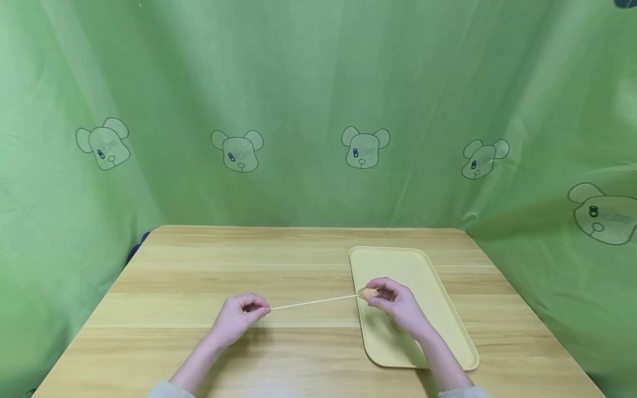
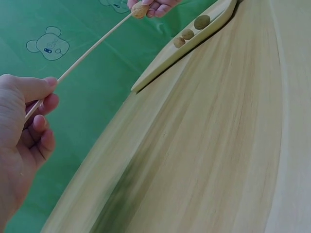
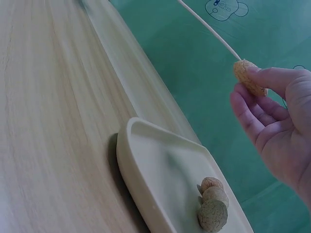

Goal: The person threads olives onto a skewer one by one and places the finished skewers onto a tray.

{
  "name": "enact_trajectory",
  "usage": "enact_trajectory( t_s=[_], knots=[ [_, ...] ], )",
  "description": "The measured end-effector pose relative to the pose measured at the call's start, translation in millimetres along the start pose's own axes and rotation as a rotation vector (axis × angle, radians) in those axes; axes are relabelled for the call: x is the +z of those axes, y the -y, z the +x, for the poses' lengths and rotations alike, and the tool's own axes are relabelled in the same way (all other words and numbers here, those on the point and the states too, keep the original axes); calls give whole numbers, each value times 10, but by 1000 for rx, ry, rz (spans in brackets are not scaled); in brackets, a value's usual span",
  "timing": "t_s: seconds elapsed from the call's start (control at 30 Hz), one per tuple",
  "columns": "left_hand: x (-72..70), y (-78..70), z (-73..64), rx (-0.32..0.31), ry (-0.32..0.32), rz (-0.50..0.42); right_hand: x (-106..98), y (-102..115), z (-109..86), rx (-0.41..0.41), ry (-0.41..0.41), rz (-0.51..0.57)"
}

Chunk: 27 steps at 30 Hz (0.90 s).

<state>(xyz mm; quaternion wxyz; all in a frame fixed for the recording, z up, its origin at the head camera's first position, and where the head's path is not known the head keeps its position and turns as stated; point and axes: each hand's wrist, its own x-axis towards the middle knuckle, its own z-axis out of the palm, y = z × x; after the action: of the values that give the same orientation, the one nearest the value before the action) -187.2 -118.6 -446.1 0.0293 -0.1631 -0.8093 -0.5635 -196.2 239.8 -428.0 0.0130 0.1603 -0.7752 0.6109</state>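
Note:
My left hand pinches a thin wooden skewer near one end, between thumb and index finger. The skewer runs across to the right, slanting slightly up in the head view. At its other end is a brownish, rough-surfaced oval ball, like a meatball. My right hand grips this ball between thumb and fingers, above the tray. Three similar round balls, among them a darker one, sit together on the beige tray. In the head view the right hand and forearm hide them.
The tray lies lengthwise on the right part of the wooden table. A green curtain with bear-head prints surrounds the table at the back and sides.

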Motion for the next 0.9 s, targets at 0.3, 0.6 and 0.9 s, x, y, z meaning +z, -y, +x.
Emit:
enact_trajectory(
  t_s=[0.3, 0.6, 0.9],
  knots=[
    [12, 0, 11, -37, 7, -18, 55, -1, 8, -32, -12, 70],
    [30, 19, 45, -5, 31, -55, 100, 10, 18, -97, -16, 127],
    [71, -3, 80, 12, 44, -88, 107, 8, 16, -111, -29, 142]
  ],
)
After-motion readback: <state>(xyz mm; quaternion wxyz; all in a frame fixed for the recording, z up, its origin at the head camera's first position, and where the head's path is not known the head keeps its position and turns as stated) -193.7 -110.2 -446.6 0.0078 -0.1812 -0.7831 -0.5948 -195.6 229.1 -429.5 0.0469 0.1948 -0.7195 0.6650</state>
